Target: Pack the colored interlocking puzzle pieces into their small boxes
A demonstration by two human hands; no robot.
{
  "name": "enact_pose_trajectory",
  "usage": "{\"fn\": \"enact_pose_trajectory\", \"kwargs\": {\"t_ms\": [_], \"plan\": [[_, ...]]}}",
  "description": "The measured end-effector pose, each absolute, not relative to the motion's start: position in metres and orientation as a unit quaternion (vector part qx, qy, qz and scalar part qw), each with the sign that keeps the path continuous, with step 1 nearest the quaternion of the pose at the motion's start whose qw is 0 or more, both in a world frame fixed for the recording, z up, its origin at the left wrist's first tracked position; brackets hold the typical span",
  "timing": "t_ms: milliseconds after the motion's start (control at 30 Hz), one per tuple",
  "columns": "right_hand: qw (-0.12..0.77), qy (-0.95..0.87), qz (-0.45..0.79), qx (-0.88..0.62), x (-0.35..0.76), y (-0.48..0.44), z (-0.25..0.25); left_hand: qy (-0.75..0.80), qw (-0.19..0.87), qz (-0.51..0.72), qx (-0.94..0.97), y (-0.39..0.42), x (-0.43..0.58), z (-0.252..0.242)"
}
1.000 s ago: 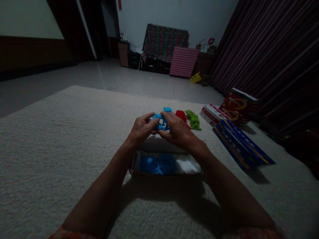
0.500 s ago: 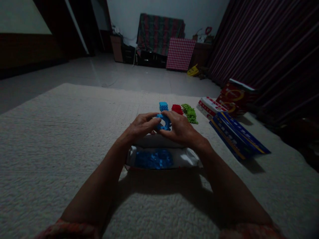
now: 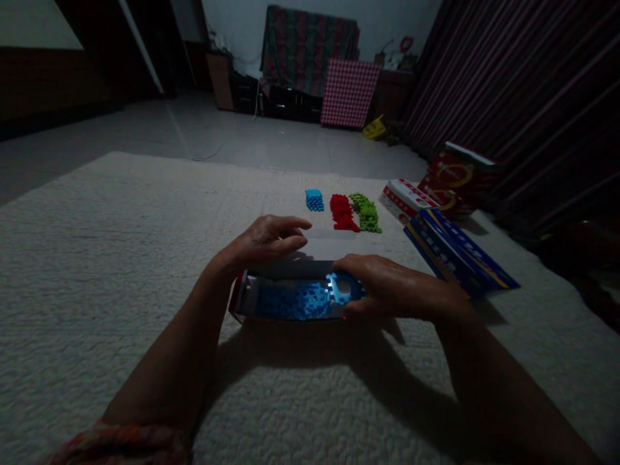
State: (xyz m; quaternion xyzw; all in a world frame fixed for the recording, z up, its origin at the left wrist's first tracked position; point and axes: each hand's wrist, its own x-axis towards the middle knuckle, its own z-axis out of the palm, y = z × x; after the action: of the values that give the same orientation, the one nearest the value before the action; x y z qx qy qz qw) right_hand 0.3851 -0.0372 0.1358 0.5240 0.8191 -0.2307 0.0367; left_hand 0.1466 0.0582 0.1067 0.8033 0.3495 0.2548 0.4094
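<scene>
A low open box (image 3: pixel 236 303) lies before me, its white flap (image 3: pixel 327 245) folded out behind it. Blue plastic pieces (image 3: pixel 288 300) fill its left and middle part. My right hand (image 3: pixel 382 287) is closed on a blue ring-like piece with notched edges (image 3: pixel 334 286), holding it over the right part of the box. Above the box's left rear edge is my left hand (image 3: pixel 274 239), its fingers stretched forward and thumb apart, with nothing in it.
Behind the box are piles of blue pieces (image 3: pixel 314 199), red pieces (image 3: pixel 341 212) and green pieces (image 3: pixel 365 212) on the pale quilted mat (image 3: pixel 121 258). To the right lie a blue package (image 3: pixel 460 252), a white-and-red box (image 3: pixel 409 199) and a red box (image 3: pixel 455 177).
My hands have parted. The right one has brought the blue ring-like piece down and right to the box; the left has let go and stays higher up.
</scene>
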Motion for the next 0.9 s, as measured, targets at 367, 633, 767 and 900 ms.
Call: {"fn": "enact_pose_trajectory", "kwargs": {"t_ms": [367,633,767,900], "plan": [[0.059,0.822,-0.180,0.537,0.389,-0.030,0.108,0.368,0.349,0.200,0.838,0.059,0.147,0.104],[0.084,0.824,-0.170,0.534,0.386,-0.027,0.102,0.369,0.354,0.193,0.838,0.057,0.148,0.105],[0.073,0.817,-0.174,0.545,0.384,-0.029,0.104,0.360,0.369,0.199,0.833,0.058,0.147,0.103],[0.080,0.823,-0.161,0.539,0.382,-0.027,0.104,0.361,0.366,0.199,0.834,0.059,0.147,0.101]]}}
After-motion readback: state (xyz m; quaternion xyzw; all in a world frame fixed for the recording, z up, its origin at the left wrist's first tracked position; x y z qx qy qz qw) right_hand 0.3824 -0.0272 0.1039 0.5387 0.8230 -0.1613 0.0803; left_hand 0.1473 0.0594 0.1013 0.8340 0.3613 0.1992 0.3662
